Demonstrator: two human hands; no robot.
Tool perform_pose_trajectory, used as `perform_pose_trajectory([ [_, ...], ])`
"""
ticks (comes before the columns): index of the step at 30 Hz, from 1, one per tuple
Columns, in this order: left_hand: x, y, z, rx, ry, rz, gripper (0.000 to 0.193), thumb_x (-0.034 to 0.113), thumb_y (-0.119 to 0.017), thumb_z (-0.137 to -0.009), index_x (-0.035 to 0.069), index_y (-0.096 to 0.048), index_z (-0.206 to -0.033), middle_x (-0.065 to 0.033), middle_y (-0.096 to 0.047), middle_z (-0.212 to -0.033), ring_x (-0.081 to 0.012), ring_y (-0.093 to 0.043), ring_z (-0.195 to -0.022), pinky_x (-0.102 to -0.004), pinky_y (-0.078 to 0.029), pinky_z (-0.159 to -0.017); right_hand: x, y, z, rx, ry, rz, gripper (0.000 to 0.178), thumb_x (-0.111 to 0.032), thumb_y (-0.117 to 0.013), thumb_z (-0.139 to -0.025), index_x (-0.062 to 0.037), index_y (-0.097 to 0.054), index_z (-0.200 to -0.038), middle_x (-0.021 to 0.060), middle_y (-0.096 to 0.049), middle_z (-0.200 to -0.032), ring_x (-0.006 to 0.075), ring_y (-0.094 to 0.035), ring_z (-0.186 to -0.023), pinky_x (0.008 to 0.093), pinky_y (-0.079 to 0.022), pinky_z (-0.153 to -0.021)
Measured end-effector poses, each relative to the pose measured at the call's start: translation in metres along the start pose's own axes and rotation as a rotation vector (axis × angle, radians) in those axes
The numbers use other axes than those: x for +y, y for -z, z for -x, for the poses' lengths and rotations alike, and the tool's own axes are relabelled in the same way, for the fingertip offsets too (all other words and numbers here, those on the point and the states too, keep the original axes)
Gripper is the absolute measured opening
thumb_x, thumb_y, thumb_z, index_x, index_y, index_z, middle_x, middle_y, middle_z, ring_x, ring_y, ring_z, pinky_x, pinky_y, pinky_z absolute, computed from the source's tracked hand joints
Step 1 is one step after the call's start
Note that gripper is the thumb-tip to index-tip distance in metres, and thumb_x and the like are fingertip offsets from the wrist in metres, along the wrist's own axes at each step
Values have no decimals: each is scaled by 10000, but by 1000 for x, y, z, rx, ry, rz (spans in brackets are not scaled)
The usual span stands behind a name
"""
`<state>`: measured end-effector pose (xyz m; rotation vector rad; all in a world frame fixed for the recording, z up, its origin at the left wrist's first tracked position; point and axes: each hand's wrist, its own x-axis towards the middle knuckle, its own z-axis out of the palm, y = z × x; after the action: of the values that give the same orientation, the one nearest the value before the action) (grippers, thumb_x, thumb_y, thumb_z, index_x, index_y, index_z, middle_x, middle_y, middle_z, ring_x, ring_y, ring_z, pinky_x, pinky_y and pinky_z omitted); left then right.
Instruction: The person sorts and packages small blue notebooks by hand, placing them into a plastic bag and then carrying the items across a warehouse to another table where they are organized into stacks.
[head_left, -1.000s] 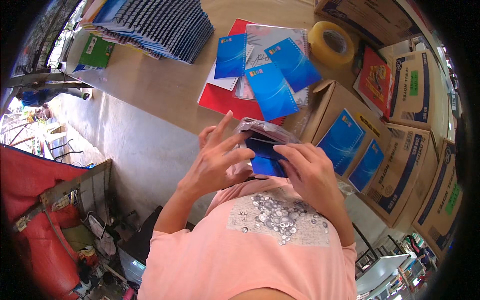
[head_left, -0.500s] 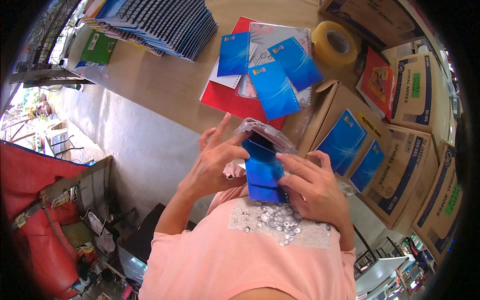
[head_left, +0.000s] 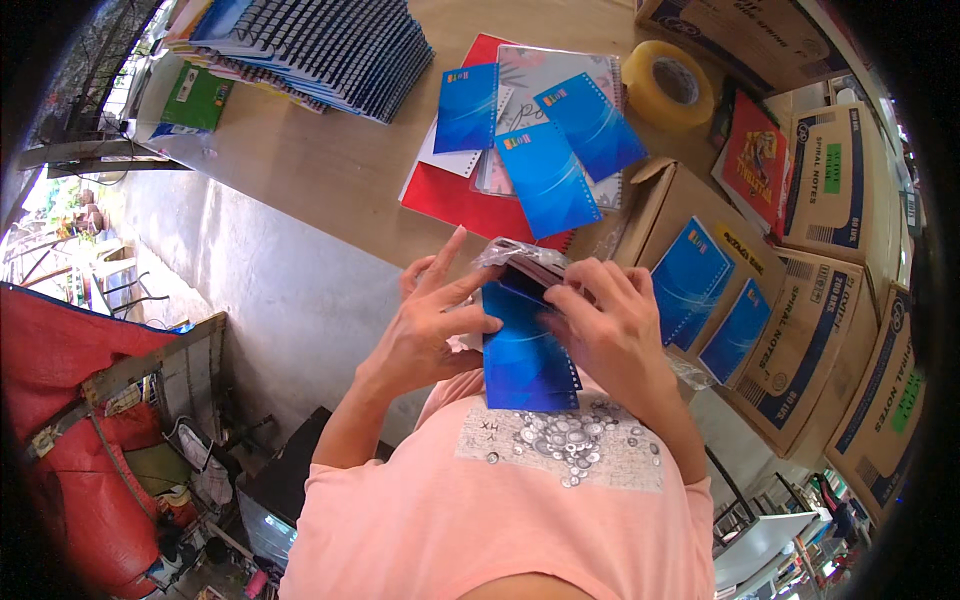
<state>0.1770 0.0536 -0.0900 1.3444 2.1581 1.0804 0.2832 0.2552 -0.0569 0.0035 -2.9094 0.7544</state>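
Note:
Close to my chest, a small stack of blue punched notebook covers (head_left: 528, 350) hangs slightly fanned, with holes along its right edge. My left hand (head_left: 430, 325) grips its left side between thumb and curled fingers, while the index finger sticks up. The closed fingers of my right hand (head_left: 610, 315) pinch the stack's upper right edge, where dark sheet edges show. A crumpled clear plastic wrapper (head_left: 497, 252) lies around the top end. Beyond my hands, loose blue covers (head_left: 548, 178) rest on a flower-patterned spiral notebook (head_left: 610, 85) and a red sheet (head_left: 440, 203).
Stacked spiral notebooks (head_left: 330, 50) stand at the table's far left, near a green pack (head_left: 195, 97). A tape roll (head_left: 668, 88) lies at the back right. Cardboard boxes (head_left: 825, 170) crowd the right; one open carton (head_left: 655, 205) has blue covers on its side.
My right hand has moved up from the stack's side to its upper edge. The blue covers have shifted slightly left and lower, and the dark edges at the top show more.

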Motion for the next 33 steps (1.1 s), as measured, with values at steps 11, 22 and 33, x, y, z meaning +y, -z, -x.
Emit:
perform_pose_trajectory([
  [11, -3, -4, -4, 56, -27, 52, 504, 133, -859, -513, 228, -656, -963, -104, -472, -1382, -359, -251, -1381, -502, -223, -1016, 12, 1, 3, 146, -71, 7, 180, -49, -699, -694, -103, -668, -862, 27, -652, -928, 163, -620, -822, 446, -357, -895],
  [22, -3, -6, -1, 38, 29, 73, 440, 160, -835, -587, 236, -618, -961, -98, -502, -1348, -368, -216, -1386, -518, -208, -1012, 1, 15, 26, -107, 168, -421, 263, -44, -716, -636, -80, -666, -892, 74, -657, -999, 233, -631, -849, 362, -498, -751],
  [33, 2, 2, 1, -24, -12, -41, 386, 185, -844, -545, 270, -712, -897, -88, -504, -1356, -360, -241, -1384, -501, -222, -999, -1, 7, 15, 83, -107, -269, 349, -55, -789, -612, -52, -639, -927, 84, -556, -816, 239, -604, -729, 323, -504, -592],
])
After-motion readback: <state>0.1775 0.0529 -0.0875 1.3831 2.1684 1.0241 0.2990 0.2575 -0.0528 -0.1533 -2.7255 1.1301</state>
